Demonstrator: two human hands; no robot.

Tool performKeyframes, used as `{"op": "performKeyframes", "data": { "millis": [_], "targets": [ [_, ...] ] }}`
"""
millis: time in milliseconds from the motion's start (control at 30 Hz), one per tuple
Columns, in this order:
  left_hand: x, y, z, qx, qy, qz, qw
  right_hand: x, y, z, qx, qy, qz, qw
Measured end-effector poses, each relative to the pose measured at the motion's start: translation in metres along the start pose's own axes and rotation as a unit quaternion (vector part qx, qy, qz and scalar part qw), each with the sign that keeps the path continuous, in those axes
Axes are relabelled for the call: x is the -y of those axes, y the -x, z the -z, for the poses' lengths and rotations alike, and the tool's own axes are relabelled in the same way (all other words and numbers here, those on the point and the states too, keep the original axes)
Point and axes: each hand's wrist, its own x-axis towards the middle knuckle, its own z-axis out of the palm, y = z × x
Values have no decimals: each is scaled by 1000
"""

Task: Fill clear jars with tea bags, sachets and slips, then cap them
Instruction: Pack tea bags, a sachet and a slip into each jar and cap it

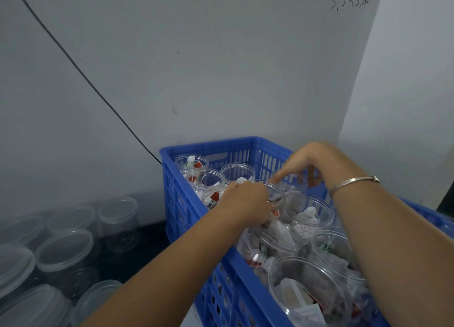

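blue crate packed with open clear jars of tea bags; left hand curled at middle jar rim, grasp unclear; right hand pinches far jar rim; capped jars stand left of crate

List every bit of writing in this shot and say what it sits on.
"3,5×3,8": handwritten on the wall; the last digit is smudged, so unsure.
Red tags in the far jars: too small to read.
Slip in the near jar: red print, blurred, unreadable.
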Motion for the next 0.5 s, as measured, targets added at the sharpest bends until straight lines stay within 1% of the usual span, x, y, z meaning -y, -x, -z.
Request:
{"op": "performKeyframes", "data": {
  "millis": [100, 167, 233, 300, 367, 433, 500],
  "targets": [
    [0, 0, 0, -2, -6, -1, 1000, -5, 8, -1, 12, 5, 7, 1000],
    [1, -2, -1, -9, -6, 2, 1000, -7, 7, -1, -9, 6, 24, 1000],
    [2, -3, -3, -8, -3, 3, 1000, -6, 5, 0, -22, 51, 24, 998],
    [3, -4, -4, -6, 3, 3, 1000, -2, 4, 0, -4, 126, 10, 992],
    [2, -5, -4, -8, 11, 4, 1000, 3, -2, -4, 19, 161, -4, 987],
    [1, -6, -4, -19, 14, 3, 1000, 5, -8, -9, 29, 148, -12, 989],
    [0, -6, -3, -37, 22, -4, 999, 6, -11, -14, 12, 125, -15, 992]
  ]
}}
